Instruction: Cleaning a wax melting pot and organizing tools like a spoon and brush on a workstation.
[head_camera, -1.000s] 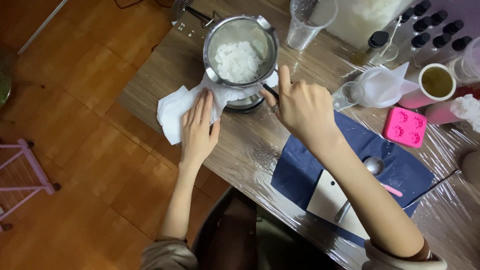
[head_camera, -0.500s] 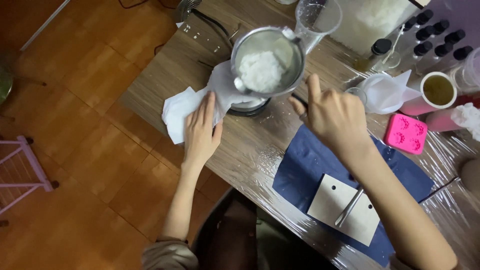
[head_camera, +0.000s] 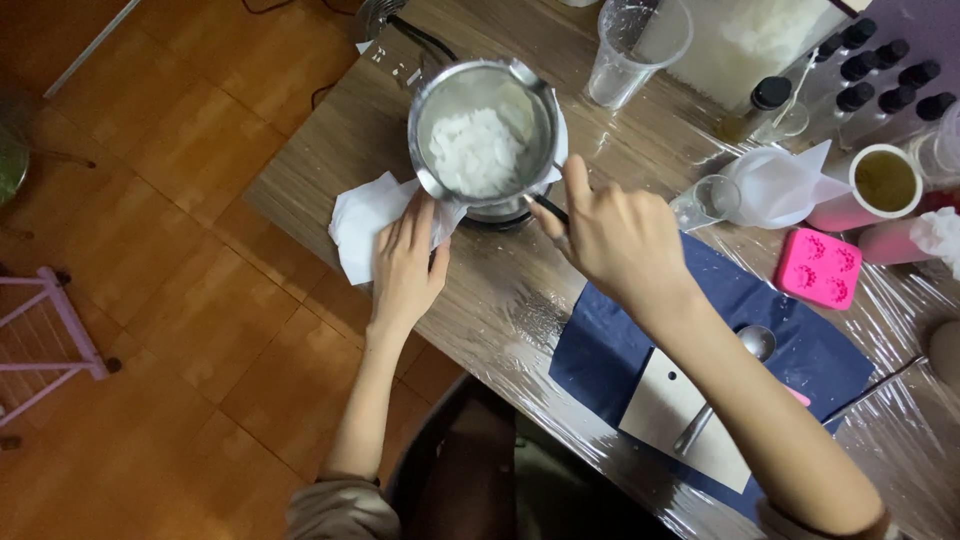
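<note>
Head view: right hand (head_camera: 620, 235) is gripping the dark handle (head_camera: 548, 208) of a steel pot (head_camera: 485, 135) of white flakes, while left hand (head_camera: 405, 262) is pressing a white cloth (head_camera: 362, 220) beneath it.

Shiny steel pot (head_camera: 485, 135) — white paper towel (head_camera: 365, 220), glossy film-covered wood table (head_camera: 330, 150)
</note>
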